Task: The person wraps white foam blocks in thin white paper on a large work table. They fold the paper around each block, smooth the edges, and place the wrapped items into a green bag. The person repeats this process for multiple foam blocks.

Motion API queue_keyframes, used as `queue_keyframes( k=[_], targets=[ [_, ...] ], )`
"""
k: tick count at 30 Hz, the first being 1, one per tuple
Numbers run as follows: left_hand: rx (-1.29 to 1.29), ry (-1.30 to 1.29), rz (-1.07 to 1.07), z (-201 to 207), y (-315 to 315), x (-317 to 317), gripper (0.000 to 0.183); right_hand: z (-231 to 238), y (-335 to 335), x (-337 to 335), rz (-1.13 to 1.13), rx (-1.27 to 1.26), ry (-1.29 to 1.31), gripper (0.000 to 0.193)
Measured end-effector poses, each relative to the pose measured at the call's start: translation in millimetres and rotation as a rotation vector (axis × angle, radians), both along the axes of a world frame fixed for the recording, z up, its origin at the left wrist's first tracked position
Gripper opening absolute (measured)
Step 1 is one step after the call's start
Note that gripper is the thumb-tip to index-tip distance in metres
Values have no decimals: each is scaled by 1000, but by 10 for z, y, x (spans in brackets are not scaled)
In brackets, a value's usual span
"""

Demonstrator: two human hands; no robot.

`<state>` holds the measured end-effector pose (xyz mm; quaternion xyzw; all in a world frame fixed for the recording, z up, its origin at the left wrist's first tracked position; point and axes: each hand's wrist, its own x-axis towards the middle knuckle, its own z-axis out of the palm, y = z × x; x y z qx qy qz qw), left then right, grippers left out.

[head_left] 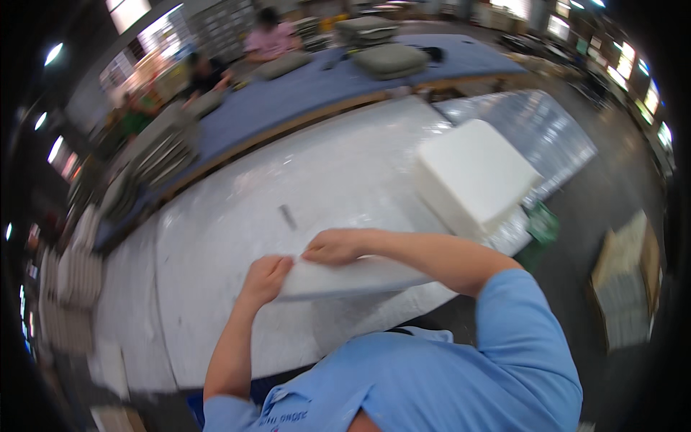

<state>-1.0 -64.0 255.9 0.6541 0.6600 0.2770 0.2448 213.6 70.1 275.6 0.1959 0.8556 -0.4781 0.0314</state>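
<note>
A white, slab-like foam pad (353,281) lies along the near edge of the plastic-covered table (216,252), in front of my body. At its left end my left hand (268,277) is closed, the fingers pinched at the corner. My right hand (335,247) is closed just to the right, on the pad's upper edge, its forearm reaching across above the pad. The two hands nearly touch. Whether they pinch the pad itself or a thin cover on it is blurred. Beyond them a small dark grey strip (287,216) lies on the table covering.
To the right stands a thick white foam block (479,169). Clear plastic sheeting (533,133) and a green bag (541,223) are beside it. Behind runs a blue-topped table (288,101) with grey cushions (390,60) and people at it. An open cardboard box (628,288) stands on the right floor.
</note>
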Motion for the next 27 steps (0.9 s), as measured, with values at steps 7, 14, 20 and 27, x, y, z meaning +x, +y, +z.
queue_keyframes(
  k=[7, 14, 20, 27],
  targets=[
    [-207, -217, 150, 110, 4, -18, 52, 268, -120, -54, 40, 156, -66, 45],
    [341, 378, 53, 131, -178, 14, 52, 203, -130, -52, 5, 142, -109, 47],
    [-266, -19, 138, 208, -75, 89, 51, 448, -83, -126, 9, 228, -145, 50],
    [238, -174, 441, 116, -90, 29, 44, 318, -187, -303, 90, 239, 5, 45]
  ],
)
